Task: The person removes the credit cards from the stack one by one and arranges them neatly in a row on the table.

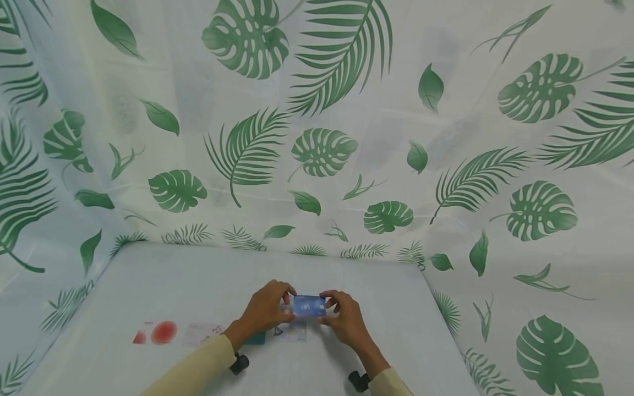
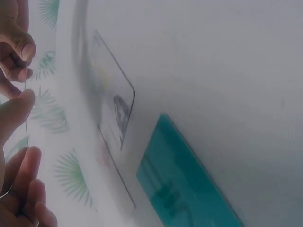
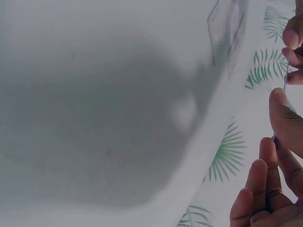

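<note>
A blue bank-style card (image 1: 309, 306) with a pale chip-like patch is held up over the table between both hands. My left hand (image 1: 267, 305) pinches its left end between thumb and fingers; my right hand (image 1: 346, 319) pinches the right end the same way. From the side, in the left wrist view, the card shows as a thin line (image 2: 27, 135) between thumb and fingertips. Beneath the hands lies a clear-edged card with a small portrait (image 1: 294, 331). A teal card (image 2: 189, 184) lies beside it, partly hidden by my left wrist in the head view.
Farther left on the white table (image 1: 386, 352) lie a white card with red circles (image 1: 163, 333) and a pale pinkish card (image 1: 198, 333), the latter partly behind the left forearm. Leaf-patterned sheeting (image 1: 322, 220) walls the table at the back and sides.
</note>
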A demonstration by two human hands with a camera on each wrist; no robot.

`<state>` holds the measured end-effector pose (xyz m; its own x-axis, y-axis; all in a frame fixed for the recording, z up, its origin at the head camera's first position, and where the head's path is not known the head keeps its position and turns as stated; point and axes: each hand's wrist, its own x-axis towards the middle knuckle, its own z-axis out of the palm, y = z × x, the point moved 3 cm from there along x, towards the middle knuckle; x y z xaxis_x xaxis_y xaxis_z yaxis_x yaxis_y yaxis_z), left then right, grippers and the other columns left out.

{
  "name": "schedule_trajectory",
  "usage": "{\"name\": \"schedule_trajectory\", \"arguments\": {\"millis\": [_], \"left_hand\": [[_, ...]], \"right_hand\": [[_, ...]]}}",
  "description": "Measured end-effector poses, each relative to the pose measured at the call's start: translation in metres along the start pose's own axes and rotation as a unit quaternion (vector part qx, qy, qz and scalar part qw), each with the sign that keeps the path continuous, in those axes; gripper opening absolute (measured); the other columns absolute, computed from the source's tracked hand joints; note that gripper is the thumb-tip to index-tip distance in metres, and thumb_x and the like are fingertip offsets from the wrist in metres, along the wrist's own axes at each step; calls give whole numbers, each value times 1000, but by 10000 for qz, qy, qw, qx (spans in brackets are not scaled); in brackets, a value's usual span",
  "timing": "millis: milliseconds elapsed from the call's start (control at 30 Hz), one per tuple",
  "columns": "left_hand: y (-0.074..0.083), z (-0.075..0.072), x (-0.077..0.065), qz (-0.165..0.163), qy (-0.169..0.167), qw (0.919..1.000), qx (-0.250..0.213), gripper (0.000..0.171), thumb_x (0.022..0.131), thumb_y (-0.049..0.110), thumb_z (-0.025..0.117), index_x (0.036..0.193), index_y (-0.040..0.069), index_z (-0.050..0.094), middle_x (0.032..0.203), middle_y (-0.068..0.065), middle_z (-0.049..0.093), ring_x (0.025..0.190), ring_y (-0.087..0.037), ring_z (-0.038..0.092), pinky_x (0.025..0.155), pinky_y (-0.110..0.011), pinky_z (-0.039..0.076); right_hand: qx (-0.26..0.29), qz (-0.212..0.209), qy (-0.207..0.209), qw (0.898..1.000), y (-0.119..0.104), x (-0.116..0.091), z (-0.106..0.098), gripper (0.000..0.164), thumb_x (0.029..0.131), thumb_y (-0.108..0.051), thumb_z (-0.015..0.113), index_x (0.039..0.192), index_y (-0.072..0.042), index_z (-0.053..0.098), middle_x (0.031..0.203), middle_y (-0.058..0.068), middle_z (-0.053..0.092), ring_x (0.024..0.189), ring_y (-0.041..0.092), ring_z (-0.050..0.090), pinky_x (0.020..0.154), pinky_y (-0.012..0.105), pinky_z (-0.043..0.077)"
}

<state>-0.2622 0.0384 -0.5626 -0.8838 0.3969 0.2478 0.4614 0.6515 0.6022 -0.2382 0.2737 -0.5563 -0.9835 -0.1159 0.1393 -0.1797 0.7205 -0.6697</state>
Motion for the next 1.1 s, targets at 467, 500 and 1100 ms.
{"name": "schedule_trajectory", "arguments": {"millis": [467, 500, 1100], "left_hand": [[13, 23, -2, 196, -53, 9998, 11, 51, 77, 38, 96, 117, 19, 71, 88, 5, 62, 82, -4, 46, 73, -23, 41], [13, 25, -2, 192, -59, 9998, 8, 51, 77, 37, 96, 117, 19, 71, 88, 5, 62, 82, -4, 46, 74, -23, 41], [17, 55, -7, 236, -257, 9994, 39, 53, 73, 39, 98, 113, 17, 71, 83, 6, 61, 86, -2, 50, 117, -44, 46]], "right_hand": [[0, 332, 32, 9994, 20, -16, -8, 57, 72, -2, 95, 123, -16, 74, 95, -2, 68, 87, 17, 55, 77, 26, 43], [-14, 297, 11, 9996, 21, -17, -8, 58, 72, -2, 95, 124, -15, 74, 95, -1, 68, 87, 18, 55, 76, 26, 43], [-188, 822, -240, 9962, 44, -32, -5, 59, 67, -8, 97, 121, -16, 75, 93, -2, 69, 85, 16, 52, 74, 26, 39]]}}
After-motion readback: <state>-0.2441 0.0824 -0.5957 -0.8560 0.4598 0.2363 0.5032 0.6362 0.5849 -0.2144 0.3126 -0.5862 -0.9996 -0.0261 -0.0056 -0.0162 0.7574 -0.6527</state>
